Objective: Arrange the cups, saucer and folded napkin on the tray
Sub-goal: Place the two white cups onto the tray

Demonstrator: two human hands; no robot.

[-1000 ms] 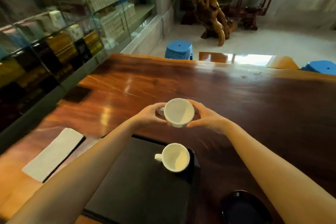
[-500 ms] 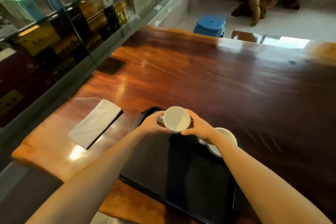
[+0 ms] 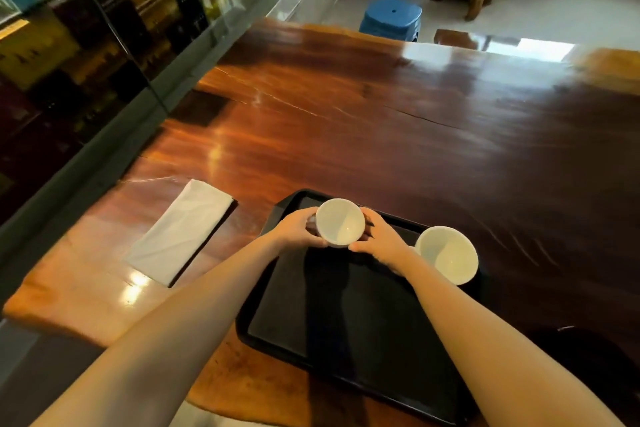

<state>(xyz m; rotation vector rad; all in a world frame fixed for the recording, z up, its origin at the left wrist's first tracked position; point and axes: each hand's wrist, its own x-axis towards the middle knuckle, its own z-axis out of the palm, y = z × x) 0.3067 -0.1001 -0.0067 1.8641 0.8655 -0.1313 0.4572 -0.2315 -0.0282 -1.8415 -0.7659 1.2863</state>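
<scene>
both hands (left [image 3: 298, 229], right [image 3: 379, 241]) clasp white cup [image 3: 340, 222] | cup down from above desk [image 3: 381, 135] to tray [image 3: 346, 315] far-left corner | second cup [image 3: 446, 255] at tray far-right | napkin [image 3: 180, 230] left of tray, saucer unplaced

A glossy reddish-brown wooden table [image 3: 346, 121] with a long crack across its grain carries a black tray [image 3: 363, 340] at the near edge. A folded white napkin [image 3: 180, 232] lies just left of the tray, apart from it. A dark saucer [image 3: 588, 357] sits at the near right.
</scene>
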